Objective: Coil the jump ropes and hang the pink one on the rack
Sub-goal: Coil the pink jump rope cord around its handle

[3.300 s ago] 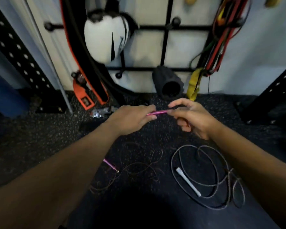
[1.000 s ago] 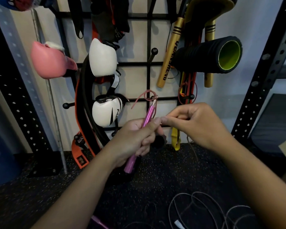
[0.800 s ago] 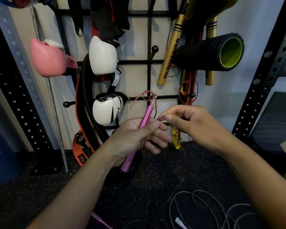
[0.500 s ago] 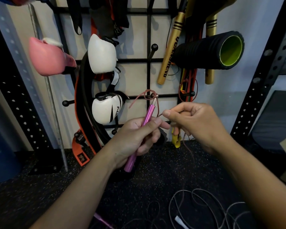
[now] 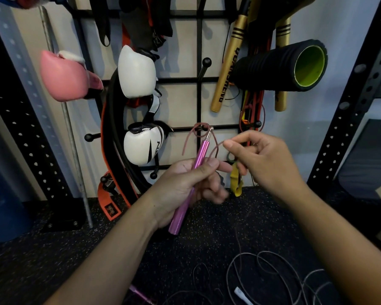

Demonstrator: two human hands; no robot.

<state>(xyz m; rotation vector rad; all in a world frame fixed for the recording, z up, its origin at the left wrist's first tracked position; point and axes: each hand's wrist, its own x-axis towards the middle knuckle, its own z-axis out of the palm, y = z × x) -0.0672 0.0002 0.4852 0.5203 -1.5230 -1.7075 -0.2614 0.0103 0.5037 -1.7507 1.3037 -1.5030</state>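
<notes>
My left hand (image 5: 185,186) grips a pink jump-rope handle (image 5: 193,179), held tilted with its metal tip up near the rack. A thin reddish cord (image 5: 197,134) loops out of that tip. My right hand (image 5: 264,164) pinches the cord just right of the handle, and the cord trails down to the floor. The second pink handle (image 5: 141,294) lies on the floor at the bottom edge. A grey rope (image 5: 273,278) with a white handle (image 5: 240,293) lies loosely looped on the floor at lower right. The black wall rack (image 5: 198,95) with knobbed pegs stands right behind my hands.
On the rack hang a pink boxing glove (image 5: 64,78), two white gloves (image 5: 136,71), gold bats (image 5: 224,69), a black foam roller (image 5: 282,64), coloured bands and an orange-black belt (image 5: 107,150). Perforated black uprights (image 5: 350,106) flank both sides. The floor is dark speckled rubber.
Since 3.3 s ago my hands lifted the pink handle from near the floor up to the rack. In the last second my right hand slid slightly right and up along the cord.
</notes>
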